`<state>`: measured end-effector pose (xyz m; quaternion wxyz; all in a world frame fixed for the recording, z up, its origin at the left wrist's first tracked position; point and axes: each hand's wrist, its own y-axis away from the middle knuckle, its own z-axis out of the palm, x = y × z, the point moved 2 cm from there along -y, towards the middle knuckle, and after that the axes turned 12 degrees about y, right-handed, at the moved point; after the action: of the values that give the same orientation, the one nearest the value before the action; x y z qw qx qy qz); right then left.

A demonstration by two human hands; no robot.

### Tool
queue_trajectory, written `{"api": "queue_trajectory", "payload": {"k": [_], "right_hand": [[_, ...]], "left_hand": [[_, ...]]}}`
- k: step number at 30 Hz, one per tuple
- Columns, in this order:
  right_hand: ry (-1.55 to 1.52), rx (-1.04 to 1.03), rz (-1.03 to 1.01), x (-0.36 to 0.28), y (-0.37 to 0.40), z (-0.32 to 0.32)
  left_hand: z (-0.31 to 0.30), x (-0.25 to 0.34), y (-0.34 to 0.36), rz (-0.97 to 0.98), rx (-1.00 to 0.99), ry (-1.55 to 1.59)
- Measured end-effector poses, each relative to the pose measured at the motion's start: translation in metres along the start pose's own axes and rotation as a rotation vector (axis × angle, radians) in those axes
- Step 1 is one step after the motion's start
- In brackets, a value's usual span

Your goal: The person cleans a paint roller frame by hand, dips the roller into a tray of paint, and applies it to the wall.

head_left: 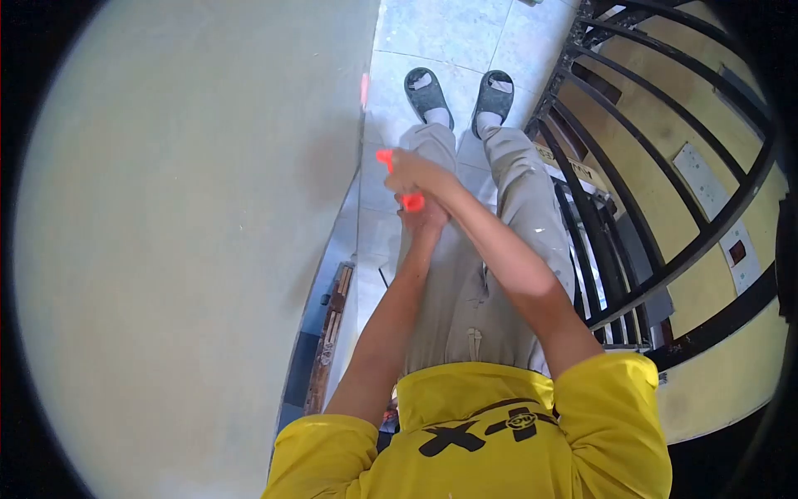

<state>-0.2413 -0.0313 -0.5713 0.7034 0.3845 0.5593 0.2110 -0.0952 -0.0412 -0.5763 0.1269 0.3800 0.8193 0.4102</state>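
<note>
In the head view, my right hand [418, 173] and my left hand [426, 216] are close together in front of my legs, near the pale wall on the left. Bright orange-red parts [413, 202] show between them; motion blur and my fingers hide what kind of thing it is. Another orange-red bit [384, 156] sticks out past my right fingers. Both hands look curled, my right one above my left. A thin orange-red strip [364, 90] sits on the wall's edge beyond them.
A smooth pale wall [174, 224] fills the left side. Black metal railing [640, 154] curves along the right, with a carton [573, 166] behind its bars. My feet in dark slides [495, 100] stand on light floor tiles [436, 33]. A worn wooden edge [328, 341] lies lower left.
</note>
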Motion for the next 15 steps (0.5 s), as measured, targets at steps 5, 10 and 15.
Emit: {"api": "queue_trajectory", "payload": {"k": [5,10,15], "right_hand": [[-0.193,-0.005,0.145,0.056,-0.060,0.051],[-0.050,0.122,0.031,0.015,-0.038,0.043],[-0.065,-0.019,0.187,0.039,-0.044,0.040]], "left_hand": [[-0.028,0.024,0.008,-0.014,-0.045,-0.027],[-0.008,-0.008,0.001,0.050,0.030,0.073],[-0.009,-0.007,0.003,0.096,0.078,-0.030]]}}
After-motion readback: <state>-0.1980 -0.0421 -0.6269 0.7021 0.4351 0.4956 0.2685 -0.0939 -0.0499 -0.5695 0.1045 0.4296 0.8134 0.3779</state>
